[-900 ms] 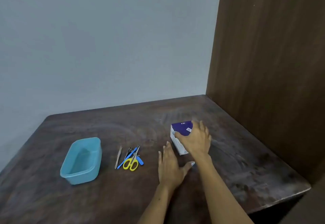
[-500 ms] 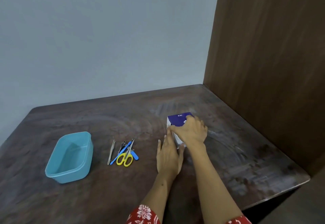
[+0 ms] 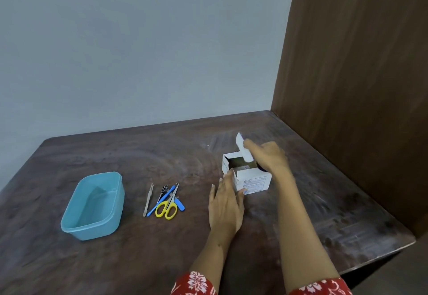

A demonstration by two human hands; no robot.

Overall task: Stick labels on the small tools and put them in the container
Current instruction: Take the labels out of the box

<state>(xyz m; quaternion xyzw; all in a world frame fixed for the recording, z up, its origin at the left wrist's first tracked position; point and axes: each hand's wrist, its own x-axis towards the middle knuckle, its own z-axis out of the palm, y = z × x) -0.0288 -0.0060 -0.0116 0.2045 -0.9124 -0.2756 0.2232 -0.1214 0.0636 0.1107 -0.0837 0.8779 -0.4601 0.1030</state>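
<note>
A small white cardboard box [image 3: 253,182] stands on the table right of centre with its lid flap [image 3: 243,150] raised. My right hand [image 3: 268,155] holds that flap up above the opening. My left hand [image 3: 228,204] lies flat on the table with straight fingers against the box's left front corner. Left of it lie the small tools in a bunch: yellow-handled scissors [image 3: 167,209], a blue-handled tool [image 3: 162,202], steel tweezers [image 3: 148,199] and a dark clipper-like tool [image 3: 164,190]. A light blue plastic container [image 3: 92,204] sits open and empty further left.
The dark wooden table [image 3: 324,213] ends at a grey wall behind and a brown wooden panel [image 3: 359,86] on the right. Its front right edge drops off near the lower right corner.
The box's purple lid, shut before, now stands open, lifted by my right hand. My left hand has stayed beside the box.
</note>
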